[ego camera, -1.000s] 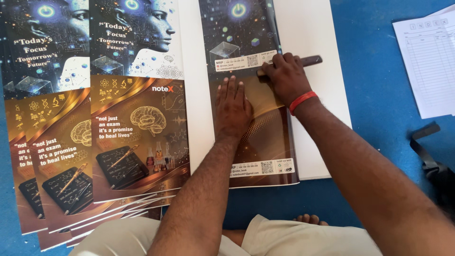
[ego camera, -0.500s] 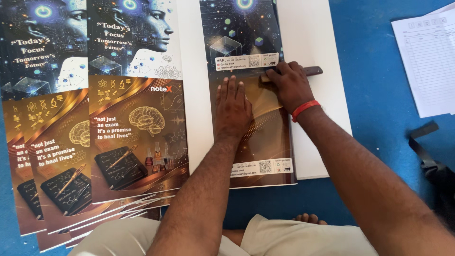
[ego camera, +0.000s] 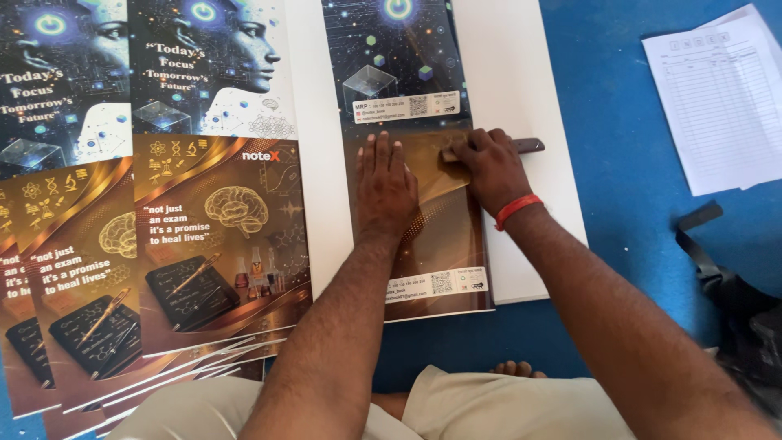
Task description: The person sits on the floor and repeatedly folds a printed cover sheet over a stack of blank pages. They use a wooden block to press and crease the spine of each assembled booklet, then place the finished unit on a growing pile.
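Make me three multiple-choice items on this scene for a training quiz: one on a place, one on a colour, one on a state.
1. Where does the left hand rest?
A. on the form sheet
B. flat on the printed cover sheet
C. on the black bag

2. What colour is the wristband on the right hand?
A. green
B. white
C. red

3. How does the right hand hold the dark-handled tool?
A. closed around it, pressed onto the sheet
B. open, hovering above it
C. lifted high off the floor

Answers: 1 B, its palm and fingers lie spread on the printed cover sheet. 2 C, a red band circles the wrist. 3 A, fingers curl over the handle.
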